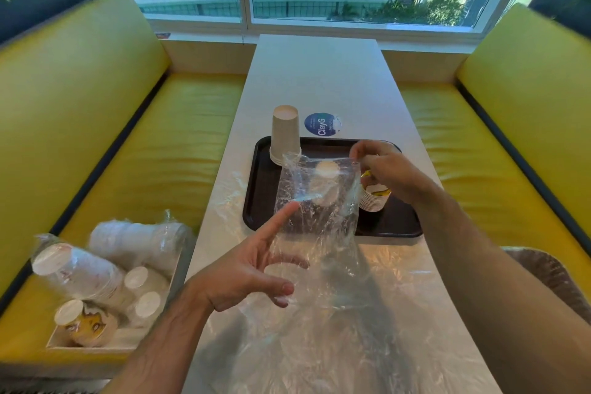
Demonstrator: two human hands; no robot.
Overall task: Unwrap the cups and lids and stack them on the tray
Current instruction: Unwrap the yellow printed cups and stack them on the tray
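The white worktop (319, 80) carries the dark tray (393, 221), my landmark. On the yellow bench left of the tray, a box (96, 342) keeps wrapped cups (76, 269). Above the tray I hold a clear plastic bag (316, 201). My right hand (380, 169) pinches its far right corner with curled fingers. My left hand (246, 269) is spread at the bag's near left side, index finger straight along its edge. On the tray's far left corner stands a stack of upturned cups (285, 137); on its right side, under my right hand, a shorter cup stack (374, 200).
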